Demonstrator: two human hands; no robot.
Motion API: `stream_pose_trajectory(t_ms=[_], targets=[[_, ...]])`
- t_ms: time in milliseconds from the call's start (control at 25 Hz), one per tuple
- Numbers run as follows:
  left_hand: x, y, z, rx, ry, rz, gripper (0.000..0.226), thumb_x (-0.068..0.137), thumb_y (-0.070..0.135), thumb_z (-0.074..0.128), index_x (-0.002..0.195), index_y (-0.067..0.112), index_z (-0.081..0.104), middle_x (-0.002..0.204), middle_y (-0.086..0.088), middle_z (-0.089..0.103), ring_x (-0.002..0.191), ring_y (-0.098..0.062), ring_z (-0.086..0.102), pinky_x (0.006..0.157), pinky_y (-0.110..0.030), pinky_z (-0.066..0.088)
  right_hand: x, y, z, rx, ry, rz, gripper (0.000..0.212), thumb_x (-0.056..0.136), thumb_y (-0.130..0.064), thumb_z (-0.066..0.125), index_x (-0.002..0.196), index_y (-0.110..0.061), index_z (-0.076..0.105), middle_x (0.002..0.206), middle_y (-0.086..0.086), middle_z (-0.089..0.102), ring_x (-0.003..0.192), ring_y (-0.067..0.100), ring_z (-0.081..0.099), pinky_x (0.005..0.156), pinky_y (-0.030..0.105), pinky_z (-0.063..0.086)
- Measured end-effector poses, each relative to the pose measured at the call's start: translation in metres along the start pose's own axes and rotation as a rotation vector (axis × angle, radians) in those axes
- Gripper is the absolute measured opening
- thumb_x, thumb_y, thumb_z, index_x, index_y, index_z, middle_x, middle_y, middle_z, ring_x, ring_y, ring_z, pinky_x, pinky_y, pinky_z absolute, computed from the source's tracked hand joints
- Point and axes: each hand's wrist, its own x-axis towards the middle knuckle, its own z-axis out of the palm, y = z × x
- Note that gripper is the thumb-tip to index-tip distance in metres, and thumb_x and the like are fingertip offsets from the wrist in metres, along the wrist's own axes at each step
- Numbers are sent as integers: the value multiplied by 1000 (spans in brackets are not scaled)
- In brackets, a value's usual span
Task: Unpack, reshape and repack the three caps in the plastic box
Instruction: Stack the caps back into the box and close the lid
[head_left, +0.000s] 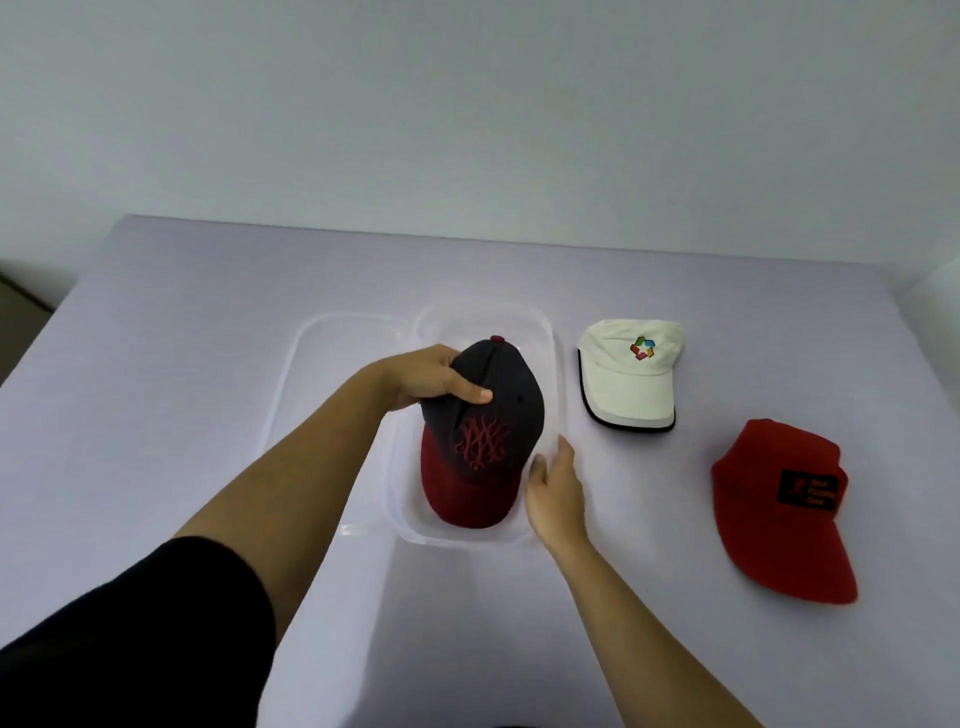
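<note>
Caps lie and hang in three places on the pale lilac counter (182, 364). The left hand (431, 376) grips the crown of a dark navy baseball cap with a maroon brim and red embroidered emblem (485, 431), thumb on top and fingers (470, 392) clamped on the fabric; the cap is held inside the opening of the clear plastic box (550, 332), brim pointing toward the person and low in the box. The right hand (556, 491) rests against the box's right rim near its front corner, its fingers loosely curved against the wall and closed on nothing. A clear plastic lid (306, 353) lies flat just left of the box, touching or slightly under it. To the right of the box a cream cap with a multicoloured logo and dark-edged brim (631, 376) sits on the counter. Farther right and nearer the person lies a bright red cap with a black patch (779, 499), apart from the cream one. A black sleeve (130, 634) covers the left upper arm.
</note>
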Motion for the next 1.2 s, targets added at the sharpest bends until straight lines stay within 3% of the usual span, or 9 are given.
stream_pose_trajectory(t_ms=[120, 280, 480, 560, 680, 760, 880, 1040, 1200], targets=[[29, -28, 10, -43, -31, -112, 30, 80, 15, 73, 109, 11, 67, 111, -10, 70, 104, -29, 66, 94, -41, 52, 3, 4, 7, -82, 121, -9, 46, 99, -13, 32, 145, -15, 26, 120, 17, 61, 110, 33, 57, 92, 37, 45], [43, -43, 8, -137, 2, -136, 42, 80, 19, 73, 120, 15, 61, 117, -6, 68, 108, -26, 64, 100, -45, 48, 6, 8, 11, -138, 158, -7, 43, 99, -15, 31, 142, -17, 29, 117, 14, 63, 106, 32, 60, 88, 40, 47], [43, -41, 12, 20, 94, -77, 66, 80, 28, 73, 136, 17, 39, 130, -7, 54, 112, -22, 57, 98, -35, 47, 8, 8, 8, -84, 128, 20, 44, 100, -18, 32, 144, -19, 28, 128, 12, 58, 115, 30, 55, 94, 37, 43], [38, -34, 14, 133, 137, -64, 82, 80, 30, 73, 146, 20, 25, 142, -9, 42, 126, -26, 47, 103, -35, 41, 8, 10, 4, 11, 32, 1, 48, 100, -23, 34, 146, -18, 23, 143, 9, 44, 129, 26, 45, 103, 34, 37], [25, -14, 17, 322, 280, 18, 86, 83, 35, 68, 150, 18, 17, 155, -7, 25, 141, -25, 29, 113, -38, 29, 11, 10, -12, 56, -16, -83, 54, 98, -34, 36, 147, -18, 20, 154, 2, 26, 141, 19, 27, 112, 31, 25], [18, 9, 30, 460, 417, 146, 79, 87, 37, 62, 150, 15, 19, 157, -5, 21, 144, -21, 22, 115, -35, 22, 17, 10, -34, 49, 35, -160, 51, 98, -35, 36, 145, -20, 24, 153, 0, 28, 141, 17, 27, 114, 32, 25], [15, 47, 57, 480, 516, 306, 70, 92, 37, 55, 150, 16, 21, 158, 0, 21, 145, -16, 20, 116, -32, 18, 26, 2, -66, 80, 127, -258, 46, 98, -32, 39, 142, -22, 32, 150, 0, 33, 138, 15, 31, 113, 35, 31], [43, 104, 148, 376, 424, 425, 67, 91, 40, 55, 148, 18, 27, 155, 2, 29, 140, -16, 31, 116, -36, 28, 41, 29, -153, 144, 371, -350, 38, 98, -25, 41, 134, -15, 43, 142, 3, 43, 133, 16, 37, 103, 22, 30], [92, 121, 232, 305, 222, 345, 75, 87, 46, 59, 148, 16, 28, 154, 0, 32, 141, -17, 32, 116, -36, 28, 52, 84, -236, 151, 556, -240, 43, 93, -28, 51, 132, -12, 43, 139, 6, 45, 131, 19, 39, 109, 31, 32]])
